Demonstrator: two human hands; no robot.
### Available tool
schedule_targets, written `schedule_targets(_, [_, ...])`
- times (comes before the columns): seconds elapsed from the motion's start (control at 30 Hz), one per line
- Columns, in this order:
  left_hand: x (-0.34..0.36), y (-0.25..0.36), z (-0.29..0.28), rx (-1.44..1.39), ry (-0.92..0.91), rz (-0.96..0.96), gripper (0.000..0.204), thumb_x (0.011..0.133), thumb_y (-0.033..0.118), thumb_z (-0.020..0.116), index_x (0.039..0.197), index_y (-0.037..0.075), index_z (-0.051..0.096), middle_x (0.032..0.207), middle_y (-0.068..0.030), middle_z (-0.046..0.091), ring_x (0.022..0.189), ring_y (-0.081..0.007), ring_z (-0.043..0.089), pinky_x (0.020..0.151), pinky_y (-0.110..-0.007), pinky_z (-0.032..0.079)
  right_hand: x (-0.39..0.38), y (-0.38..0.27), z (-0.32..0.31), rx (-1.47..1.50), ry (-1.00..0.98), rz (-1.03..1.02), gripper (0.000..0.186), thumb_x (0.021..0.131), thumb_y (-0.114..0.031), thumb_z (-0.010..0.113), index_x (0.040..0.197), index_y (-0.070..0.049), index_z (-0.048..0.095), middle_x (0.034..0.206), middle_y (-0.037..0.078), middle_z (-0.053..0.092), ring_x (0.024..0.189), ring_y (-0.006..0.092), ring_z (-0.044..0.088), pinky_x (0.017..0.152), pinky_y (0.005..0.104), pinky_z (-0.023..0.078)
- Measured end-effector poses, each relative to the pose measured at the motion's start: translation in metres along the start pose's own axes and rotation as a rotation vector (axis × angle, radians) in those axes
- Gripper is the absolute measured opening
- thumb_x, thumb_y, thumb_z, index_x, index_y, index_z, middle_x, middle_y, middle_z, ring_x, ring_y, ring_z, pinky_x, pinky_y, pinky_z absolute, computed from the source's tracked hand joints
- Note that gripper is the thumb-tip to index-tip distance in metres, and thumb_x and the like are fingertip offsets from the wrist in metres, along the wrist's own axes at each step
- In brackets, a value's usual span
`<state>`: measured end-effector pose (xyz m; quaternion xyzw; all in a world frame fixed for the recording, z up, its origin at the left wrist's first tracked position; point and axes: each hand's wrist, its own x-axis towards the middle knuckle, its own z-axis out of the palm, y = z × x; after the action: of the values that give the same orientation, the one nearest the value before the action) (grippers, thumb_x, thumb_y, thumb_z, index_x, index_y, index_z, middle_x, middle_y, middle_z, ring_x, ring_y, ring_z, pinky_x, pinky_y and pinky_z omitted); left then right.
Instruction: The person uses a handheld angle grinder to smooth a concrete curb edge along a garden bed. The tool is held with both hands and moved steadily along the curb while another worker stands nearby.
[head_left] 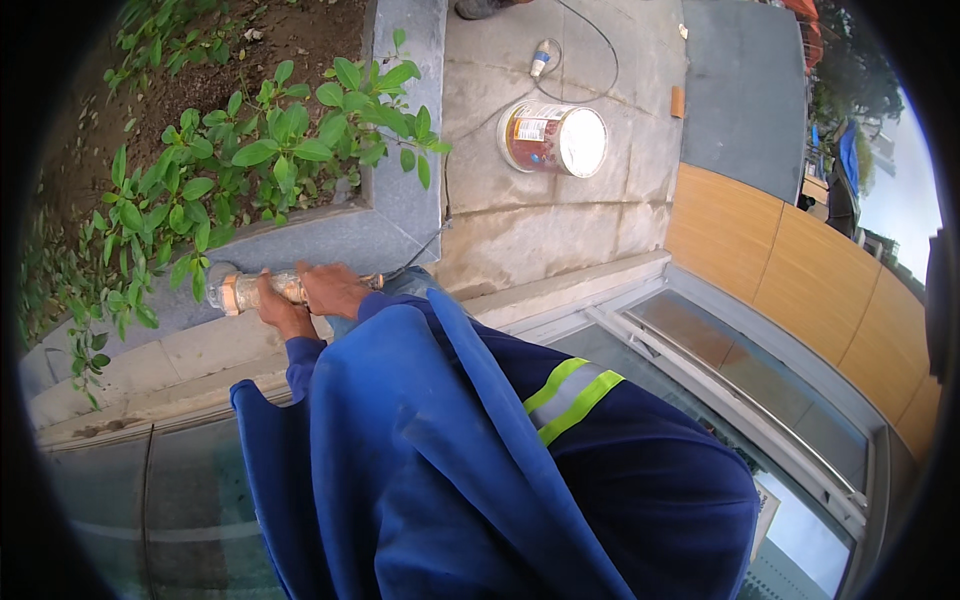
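My left hand [276,308] is closed around the body of a dusty orange-and-silver power tool [239,295], which looks like an angle grinder. My right hand [335,291] grips the same tool farther back, toward its cord end. The tool lies horizontally, with its round head at the left against or just over the grey stone planter edge [400,213]; whether it touches is unclear. A dark cord [420,249] runs from its back end up to the right. Leafy green plants [283,151] overhang the edge close above the tool.
A white-and-red bucket [583,141] sits on the paving, near a plug connector [543,60] and looped cable. A dark shoe [475,8] shows at the top. Wood-toned panels [801,280] and glazed framing [630,330] line the right and bottom. Blue cloth [390,430] covers much of the lower middle.
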<state>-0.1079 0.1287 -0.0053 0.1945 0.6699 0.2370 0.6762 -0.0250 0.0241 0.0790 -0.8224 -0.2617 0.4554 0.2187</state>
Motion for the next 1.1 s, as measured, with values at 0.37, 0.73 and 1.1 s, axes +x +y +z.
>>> schedule_targets(0.37, [-0.024,-0.007,0.031,0.053,-0.026,0.017,0.038,0.085,0.013,0.083,0.111,-0.007,0.063,0.101,-0.0134,0.065,0.080,-0.0286,0.070,0.067,-0.045,0.062,-0.013,0.025,-0.022,0.005,-0.073,0.096,0.052,0.085,-0.025,0.078,0.124,0.005,0.060,0.100,0.031,0.076,0.098,0.0452,0.077,0.084,0.0547,0.060])
schedule_targets(0.73, [-0.036,-0.007,0.047,0.099,-0.069,0.047,0.041,0.085,0.009,0.084,0.116,-0.010,0.065,0.105,-0.0141,0.067,0.085,-0.0275,0.070,0.072,-0.045,0.062,-0.124,0.121,-0.086,-0.206,-0.132,-0.085,0.056,0.091,-0.048,0.073,0.120,0.000,0.067,0.101,0.024,0.075,0.098,0.0436,0.073,0.090,0.0597,0.053])
schedule_targets(1.1, [-0.045,0.008,0.038,0.011,0.024,0.142,0.041,0.082,0.006,0.084,0.117,-0.006,0.065,0.101,-0.0092,0.066,0.081,-0.0223,0.067,0.072,-0.040,0.056,-0.088,0.075,-0.080,-0.113,-0.331,0.010,0.047,0.100,-0.040,0.071,0.122,0.000,0.062,0.101,0.030,0.075,0.100,0.0508,0.072,0.088,0.0581,0.055])
